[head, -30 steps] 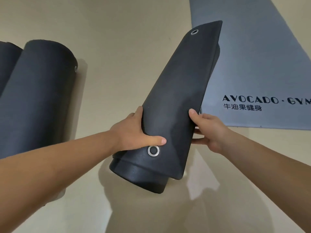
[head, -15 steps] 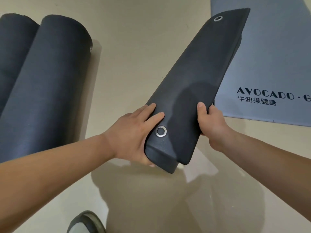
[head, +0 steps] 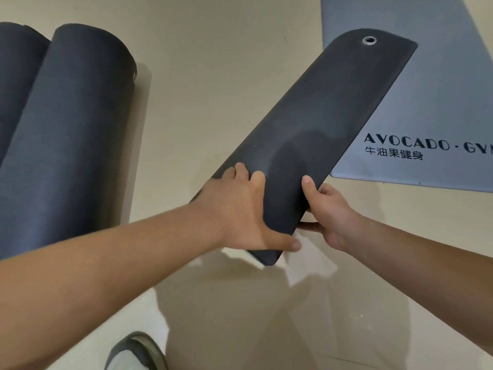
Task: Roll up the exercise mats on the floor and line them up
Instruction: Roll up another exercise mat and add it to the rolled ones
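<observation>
Gripping the near end of a rolled dark mat (head: 306,145), the left hand (head: 240,214) and right hand (head: 330,209) close around it, holding it tilted above the beige floor (head: 213,89). Two rolled mats (head: 66,134) lie touching at left; a flat grey mat (head: 440,97) lies behind, a shoe (head: 136,353) below.

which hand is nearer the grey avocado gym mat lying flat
Right. The right hand grips the rolled mat just below the flat grey mat; the left hand holds the roll's far side.
</observation>
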`<state>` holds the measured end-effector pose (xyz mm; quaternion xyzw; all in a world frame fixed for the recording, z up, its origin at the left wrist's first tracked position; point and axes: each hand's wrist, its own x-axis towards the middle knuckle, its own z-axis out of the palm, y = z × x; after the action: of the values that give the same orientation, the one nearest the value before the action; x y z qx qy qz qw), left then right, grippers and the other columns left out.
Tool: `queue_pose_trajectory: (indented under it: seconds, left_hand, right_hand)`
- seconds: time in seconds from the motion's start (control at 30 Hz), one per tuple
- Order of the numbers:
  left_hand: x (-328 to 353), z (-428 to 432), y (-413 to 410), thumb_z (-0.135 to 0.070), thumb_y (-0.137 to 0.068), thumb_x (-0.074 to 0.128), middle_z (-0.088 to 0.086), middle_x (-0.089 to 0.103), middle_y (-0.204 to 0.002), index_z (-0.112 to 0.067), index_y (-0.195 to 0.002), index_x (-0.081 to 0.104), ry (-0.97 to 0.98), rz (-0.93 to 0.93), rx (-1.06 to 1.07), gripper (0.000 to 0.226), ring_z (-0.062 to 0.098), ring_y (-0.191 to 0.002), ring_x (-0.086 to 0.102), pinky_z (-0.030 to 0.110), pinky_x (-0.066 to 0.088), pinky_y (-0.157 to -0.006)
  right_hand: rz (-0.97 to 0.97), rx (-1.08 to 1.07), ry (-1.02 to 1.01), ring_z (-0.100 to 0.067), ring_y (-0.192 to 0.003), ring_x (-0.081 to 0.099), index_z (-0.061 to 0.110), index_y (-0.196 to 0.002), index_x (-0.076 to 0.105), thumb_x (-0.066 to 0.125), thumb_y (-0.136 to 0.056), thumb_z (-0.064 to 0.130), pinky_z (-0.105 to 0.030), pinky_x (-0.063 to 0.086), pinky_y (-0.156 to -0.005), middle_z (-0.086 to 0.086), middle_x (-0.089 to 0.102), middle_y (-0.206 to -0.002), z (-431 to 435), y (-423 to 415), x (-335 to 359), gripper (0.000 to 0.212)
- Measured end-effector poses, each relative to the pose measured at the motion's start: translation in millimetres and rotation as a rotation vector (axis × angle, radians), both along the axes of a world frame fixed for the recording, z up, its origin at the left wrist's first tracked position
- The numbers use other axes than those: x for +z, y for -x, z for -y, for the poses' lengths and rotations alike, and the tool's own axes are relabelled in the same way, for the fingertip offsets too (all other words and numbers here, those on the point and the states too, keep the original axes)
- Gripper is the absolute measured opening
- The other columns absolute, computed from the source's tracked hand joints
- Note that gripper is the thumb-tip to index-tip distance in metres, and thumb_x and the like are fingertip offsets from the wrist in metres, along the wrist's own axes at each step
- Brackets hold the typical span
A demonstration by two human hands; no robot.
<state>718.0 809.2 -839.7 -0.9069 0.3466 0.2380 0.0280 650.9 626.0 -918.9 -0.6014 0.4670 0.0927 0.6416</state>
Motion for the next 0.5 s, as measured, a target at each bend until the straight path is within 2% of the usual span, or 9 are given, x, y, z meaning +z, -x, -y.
queue_pose_trajectory:
  seconds: [0.03, 0.13, 0.17, 0.2, 0.27, 0.3, 0.37, 0.43, 0.5]
  left_hand:
    - [-4, 6, 4, -0.106, -0.048, 0.056, 0.002, 0.044, -0.117, -0.023, -0.107, 0.036, -0.008, 0.026, 0.033, 0.104, 0.023, -0.111, 0.047, 0.040, 0.047, -0.080]
    - [-23, 9, -6, -0.101, -0.050, 0.065, 0.013, 0.045, -0.130, -0.019, -0.110, 0.033, -0.051, 0.106, 0.084, 0.107, 0.030, -0.117, 0.047, 0.039, 0.044, -0.076]
    - [-26, 5, -14, -0.099, -0.050, 0.067, 0.012, 0.045, -0.128, -0.020, -0.110, 0.032, -0.042, 0.114, 0.105, 0.106, 0.029, -0.117, 0.048, 0.039, 0.043, -0.075]
    - [-30, -1, -22, -0.097, -0.051, 0.070, 0.009, 0.045, -0.124, -0.020, -0.109, 0.031, -0.018, 0.104, 0.130, 0.104, 0.027, -0.115, 0.049, 0.039, 0.044, -0.074]
    - [-36, -16, -38, -0.089, -0.053, 0.075, 0.002, 0.044, -0.120, -0.022, -0.108, 0.031, 0.043, 0.036, 0.202, 0.097, 0.024, -0.111, 0.049, 0.039, 0.046, -0.076]
    - [-38, -23, -47, -0.083, -0.054, 0.078, -0.001, 0.043, -0.119, -0.023, -0.109, 0.032, 0.079, -0.016, 0.256, 0.093, 0.022, -0.109, 0.050, 0.039, 0.048, -0.078]
    - [-39, -39, -68, -0.074, -0.057, 0.081, -0.005, 0.045, -0.119, -0.024, -0.112, 0.037, 0.133, -0.114, 0.373, 0.086, 0.021, -0.110, 0.051, 0.039, 0.051, -0.082]
    - [-36, -53, -84, -0.072, -0.062, 0.076, -0.004, 0.042, -0.129, -0.025, -0.123, 0.043, 0.127, -0.127, 0.404, 0.084, 0.023, -0.123, 0.043, 0.039, 0.050, -0.088]
    - [-35, -57, -89, -0.069, -0.073, 0.065, 0.002, 0.035, -0.140, -0.025, -0.147, 0.037, 0.116, -0.024, 0.351, 0.090, 0.028, -0.130, 0.035, 0.039, 0.048, -0.093]
  right_hand:
    - [-0.005, -0.013, -0.014, -0.023, -0.120, 0.064, 0.020, -0.139, 0.051, 0.066, -0.097, 0.058, -0.054, 0.063, -0.090, 0.004, 0.064, -0.132, 4, -1, 1, 0.058]
    - [-0.095, 0.014, -0.120, -0.036, -0.136, 0.052, 0.036, -0.161, 0.016, 0.090, -0.068, 0.066, -0.063, 0.060, -0.091, -0.001, 0.046, -0.150, 17, -8, 4, 0.122]
    - [-0.137, 0.052, -0.165, -0.042, -0.142, 0.046, 0.037, -0.163, 0.014, 0.094, -0.058, 0.070, -0.068, 0.057, -0.092, -0.005, 0.038, -0.159, 18, -14, 6, 0.136]
    - [-0.173, 0.102, -0.206, -0.045, -0.147, 0.040, 0.037, -0.163, 0.016, 0.095, -0.050, 0.073, -0.072, 0.054, -0.095, -0.006, 0.031, -0.165, 16, -21, 10, 0.143]
    - [-0.192, 0.173, -0.248, -0.047, -0.152, 0.030, 0.037, -0.162, 0.022, 0.095, -0.046, 0.076, -0.078, 0.044, -0.103, -0.004, 0.025, -0.170, 5, -39, 14, 0.142]
    - [-0.171, 0.171, -0.242, -0.046, -0.153, 0.030, 0.037, -0.162, 0.022, 0.095, -0.047, 0.076, -0.078, 0.041, -0.106, -0.003, 0.028, -0.170, -3, -49, 15, 0.141]
    - [-0.137, 0.097, -0.196, -0.040, -0.146, 0.041, 0.034, -0.161, 0.020, 0.097, -0.049, 0.071, -0.074, 0.040, -0.110, -0.002, 0.038, -0.164, -24, -74, 19, 0.140]
    - [-0.128, -0.013, -0.140, -0.036, -0.133, 0.050, 0.029, -0.157, 0.018, 0.098, -0.052, 0.067, -0.068, 0.042, -0.110, -0.002, 0.046, -0.155, -45, -99, 20, 0.137]
    - [-0.148, -0.111, -0.072, -0.038, -0.133, 0.048, 0.026, -0.155, 0.013, 0.098, -0.048, 0.068, -0.066, 0.039, -0.111, -0.005, 0.046, -0.151, -62, -123, 22, 0.143]
